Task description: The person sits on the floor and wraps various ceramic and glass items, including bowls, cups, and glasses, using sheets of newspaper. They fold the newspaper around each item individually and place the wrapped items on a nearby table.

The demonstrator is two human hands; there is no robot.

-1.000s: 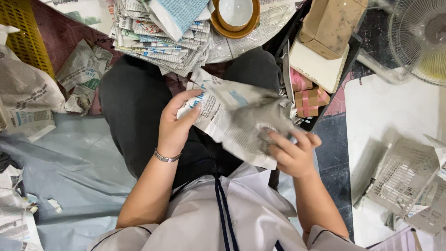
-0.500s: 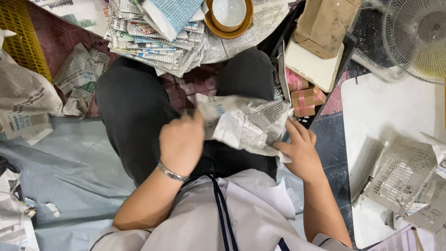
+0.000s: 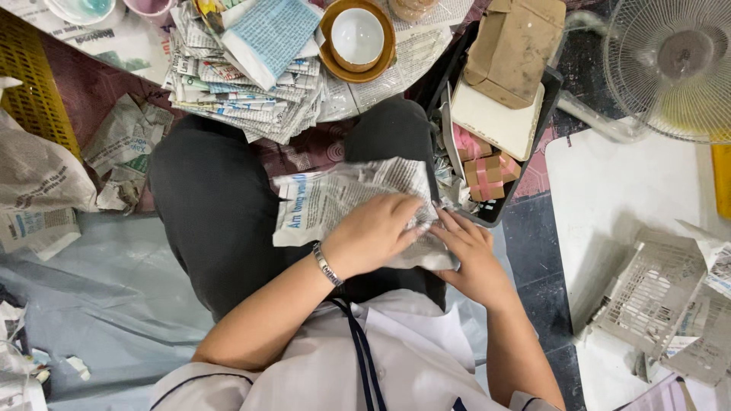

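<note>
A crumpled sheet of newspaper [image 3: 335, 198] lies across my lap, over black trousers. My left hand [image 3: 373, 232], with a metal bracelet at the wrist, presses flat on the sheet's right half. My right hand [image 3: 472, 255] grips the sheet's lower right edge, fingers curled under the paper. Whatever is wrapped inside the paper is hidden by it and by both hands.
A stack of newspapers [image 3: 244, 76] lies ahead of my knees beside a brown saucer with a white cup [image 3: 358, 38]. A dark tray [image 3: 495, 144] holds a cardboard box and pink blocks. A fan [image 3: 670, 65] stands far right; crumpled paper [image 3: 46, 175] left.
The newspaper bundle was held up and turned between both hands. Now it rests lower on my lap, with my left hand laid flat over it and my right at its edge.
</note>
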